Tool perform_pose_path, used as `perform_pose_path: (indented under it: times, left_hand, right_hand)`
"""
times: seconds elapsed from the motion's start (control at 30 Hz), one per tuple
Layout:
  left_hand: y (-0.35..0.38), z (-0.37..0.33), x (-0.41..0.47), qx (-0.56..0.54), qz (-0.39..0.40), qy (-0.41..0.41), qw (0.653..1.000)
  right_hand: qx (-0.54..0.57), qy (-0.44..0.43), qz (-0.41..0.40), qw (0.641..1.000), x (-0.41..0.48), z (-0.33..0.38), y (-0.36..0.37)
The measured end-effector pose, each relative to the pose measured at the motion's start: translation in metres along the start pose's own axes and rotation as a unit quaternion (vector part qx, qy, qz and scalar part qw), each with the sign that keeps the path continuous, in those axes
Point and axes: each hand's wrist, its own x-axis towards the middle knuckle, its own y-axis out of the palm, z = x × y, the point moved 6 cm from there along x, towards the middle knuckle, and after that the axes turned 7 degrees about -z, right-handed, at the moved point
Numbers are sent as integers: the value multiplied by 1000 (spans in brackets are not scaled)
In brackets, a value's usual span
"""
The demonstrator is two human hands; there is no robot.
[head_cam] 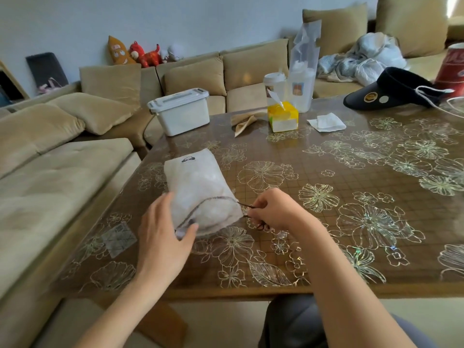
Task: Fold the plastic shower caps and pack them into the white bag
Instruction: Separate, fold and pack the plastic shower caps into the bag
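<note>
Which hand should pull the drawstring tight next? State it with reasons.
Right. The right hand pinches the dark drawstring beside the mouth of the white bag; the left hand rests on the bag and can likely steady it.

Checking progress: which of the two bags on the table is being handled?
The white drawstring bag lying at the near edge: left hand touches it, right hand pinches its cord. The clear bag stands untouched farther back.
</note>
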Motion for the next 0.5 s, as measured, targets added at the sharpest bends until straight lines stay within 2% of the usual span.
perform_pose_path:
  times: [0.07,0.1,0.17,0.3,0.5]
  left_hand:
    - [-1,23,-14,-61,61,-133,987]
    - [5,29,-19,-79,105,-165,978]
    - [12,35,-20,-86,132,-165,974]
    - [9,34,-14,-120,122,-163,972]
    - [-2,47,-9,-154,214,-156,952]
  right_hand:
    - [13,3,-3,1000,0,-1,0]
    - [22,5,-6,1000,0,-1,0]
    - [34,9,-13,999,0,-2,0]
    - [78,27,-26,996,1,-7,-1]
    - [160,66,-66,983,8,-18,-13]
